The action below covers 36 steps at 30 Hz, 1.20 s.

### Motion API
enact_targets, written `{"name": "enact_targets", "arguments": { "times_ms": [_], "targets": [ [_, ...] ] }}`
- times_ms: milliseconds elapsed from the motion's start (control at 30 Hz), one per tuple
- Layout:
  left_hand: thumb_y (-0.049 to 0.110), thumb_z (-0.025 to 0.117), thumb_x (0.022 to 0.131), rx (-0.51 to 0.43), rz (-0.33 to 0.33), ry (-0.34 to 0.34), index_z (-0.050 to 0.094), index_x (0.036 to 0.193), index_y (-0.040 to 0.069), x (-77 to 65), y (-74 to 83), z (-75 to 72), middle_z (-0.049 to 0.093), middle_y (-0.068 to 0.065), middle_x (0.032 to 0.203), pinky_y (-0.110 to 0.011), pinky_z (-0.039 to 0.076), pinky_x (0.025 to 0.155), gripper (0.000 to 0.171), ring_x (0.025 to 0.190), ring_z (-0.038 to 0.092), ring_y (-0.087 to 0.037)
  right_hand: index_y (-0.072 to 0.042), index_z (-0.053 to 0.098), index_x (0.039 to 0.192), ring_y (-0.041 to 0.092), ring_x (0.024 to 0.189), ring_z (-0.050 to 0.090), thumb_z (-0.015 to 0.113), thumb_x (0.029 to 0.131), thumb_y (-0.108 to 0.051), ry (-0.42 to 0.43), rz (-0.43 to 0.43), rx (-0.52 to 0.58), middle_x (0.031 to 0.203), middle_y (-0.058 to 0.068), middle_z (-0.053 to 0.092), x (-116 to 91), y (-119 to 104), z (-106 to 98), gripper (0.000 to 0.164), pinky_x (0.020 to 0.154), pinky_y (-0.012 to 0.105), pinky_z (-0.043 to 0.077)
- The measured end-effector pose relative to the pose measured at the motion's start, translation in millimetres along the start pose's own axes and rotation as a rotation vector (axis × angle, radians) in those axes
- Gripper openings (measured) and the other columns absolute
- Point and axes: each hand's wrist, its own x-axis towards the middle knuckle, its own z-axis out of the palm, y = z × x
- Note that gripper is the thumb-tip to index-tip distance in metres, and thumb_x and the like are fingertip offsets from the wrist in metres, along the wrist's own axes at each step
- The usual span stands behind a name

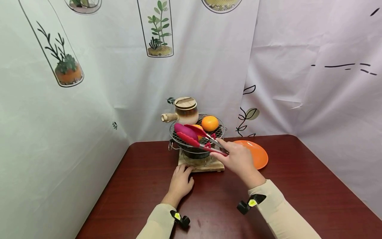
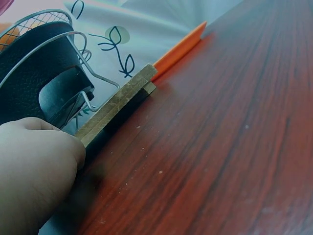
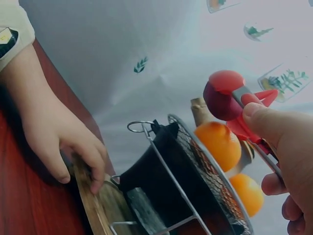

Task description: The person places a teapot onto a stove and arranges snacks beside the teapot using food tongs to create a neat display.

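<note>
My right hand (image 1: pixel 237 157) grips red-tipped metal tongs (image 1: pixel 206 146) above the front of a round grill (image 1: pixel 194 152). A smooth purple oblong (image 1: pixel 188 131), like a sweet potato, sits between the tong tips, which overlap the grill in the head view. Behind it one orange (image 3: pixel 218 145) is partly hidden; another orange (image 1: pixel 210 123) rests on the wire mesh (image 1: pixel 220 131). My left hand (image 1: pixel 180 182) rests at the front left of the wooden board (image 1: pixel 209 168) under the grill. Its fingers lie over the board's edge, with the thumb apart from them.
A brown and cream clay pot (image 1: pixel 188 114) with a wooden lid and side handle stands at the back of the mesh. To the right, an orange plate (image 1: pixel 259 155) lies on the dark red table (image 1: pixel 298 186). A printed cloth (image 1: pixel 209 69) hangs behind.
</note>
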Motion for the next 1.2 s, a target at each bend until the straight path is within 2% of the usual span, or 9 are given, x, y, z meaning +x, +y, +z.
{"name": "enact_targets", "arguments": {
  "times_ms": [133,333,767,1000,1200],
  "targets": [
    [0.010,0.069,0.081,-0.002,0.003,0.008,0.071,0.115,0.012,-0.2,-0.6,-0.2,0.060,-0.012,0.121,-0.050,0.044,0.101,0.034,0.115,0.054,-0.034,-0.019,0.069,0.133,0.024,0.067,0.062,0.079,0.076,-0.058,-0.054,0.014,-0.006,0.089,0.011,0.074,-0.1,-5.6,1.3,0.070,0.054,0.038,0.049],
    [0.011,0.069,0.082,0.001,-0.011,-0.002,0.071,0.116,0.012,0.2,-0.9,0.0,0.060,-0.012,0.122,-0.050,0.044,0.101,0.034,0.115,0.054,-0.034,-0.019,0.069,0.133,0.020,0.066,0.059,0.078,0.077,-0.060,-0.097,0.013,-0.013,0.089,0.008,0.074,-1.1,-10.6,4.2,0.070,0.052,0.032,0.044],
    [0.011,0.070,0.082,-0.007,-0.010,-0.007,0.071,0.116,0.012,-0.3,0.1,-0.5,0.060,-0.011,0.122,-0.049,0.043,0.102,0.033,0.115,0.054,-0.034,-0.019,0.070,0.131,0.019,0.063,0.058,0.079,0.076,-0.059,-0.085,-0.009,-0.020,0.087,0.008,0.073,-3.6,-10.1,8.7,0.069,0.050,0.032,0.043],
    [0.011,0.071,0.081,-0.014,-0.006,-0.002,0.071,0.115,0.012,-0.8,-0.8,0.0,0.060,-0.012,0.122,-0.049,0.044,0.102,0.034,0.115,0.054,-0.034,-0.020,0.070,0.132,0.019,0.063,0.057,0.078,0.076,-0.061,-0.101,0.004,-0.031,0.087,0.008,0.073,-3.5,-10.9,7.4,0.070,0.049,0.031,0.042],
    [0.010,0.070,0.080,-0.023,0.002,0.011,0.071,0.115,0.011,-0.6,-1.1,0.1,0.061,-0.012,0.121,-0.051,0.044,0.101,0.035,0.116,0.054,-0.035,-0.019,0.069,0.133,0.022,0.065,0.059,0.078,0.078,-0.059,-0.101,0.034,-0.034,0.090,0.011,0.074,-1.0,-11.6,4.5,0.069,0.051,0.034,0.047]
  ]
}}
